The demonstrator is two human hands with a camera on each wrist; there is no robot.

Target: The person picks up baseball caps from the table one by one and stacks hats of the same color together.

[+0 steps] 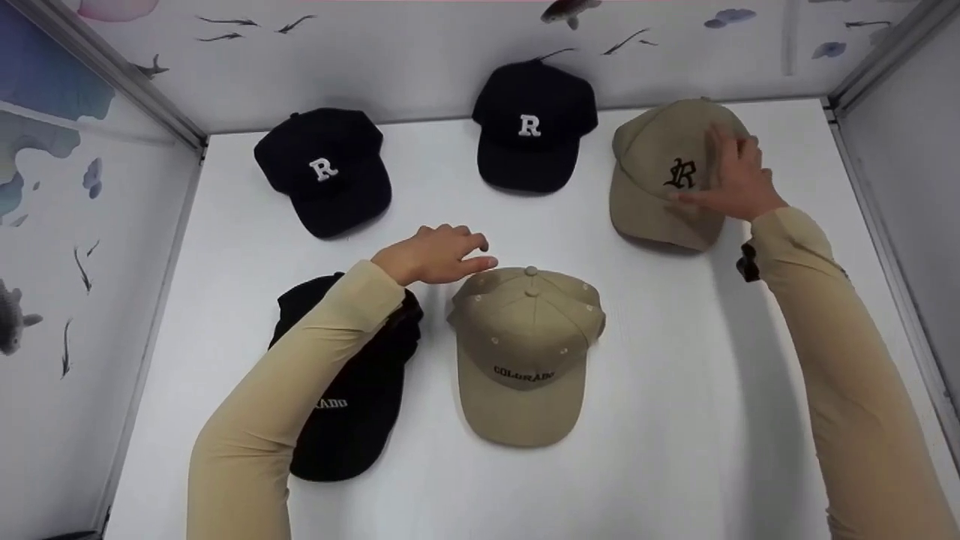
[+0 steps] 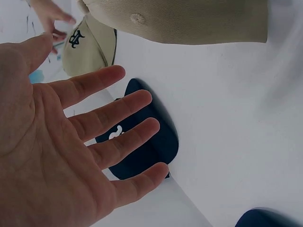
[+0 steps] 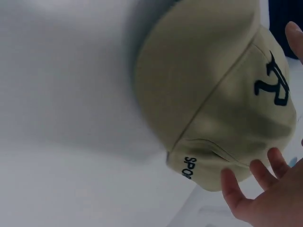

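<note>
On the near side of the left hand (image 1: 439, 255) and its fingers (image 2: 125, 140), saw a tan COLORADO cap (image 1: 521, 337) on the white table (image 1: 675, 375), and left of it a black cap (image 1: 349, 442) partly hidden by a sleeve (image 1: 262, 397). Found those fingers loosely apart, holding nothing, near the tan COLORADO cap. Farther out, under the fingers (image 3: 232, 189) of the right hand (image 1: 739, 176), saw a tan R cap (image 1: 656, 161); found these fingers spread, could not tell whether touching. Beyond the left fingers, noted a navy cap (image 1: 337, 195); well left of the right ones, a second navy cap (image 1: 532, 161). Farthest from both, saw a fish-painted wall (image 1: 420, 52).
</note>
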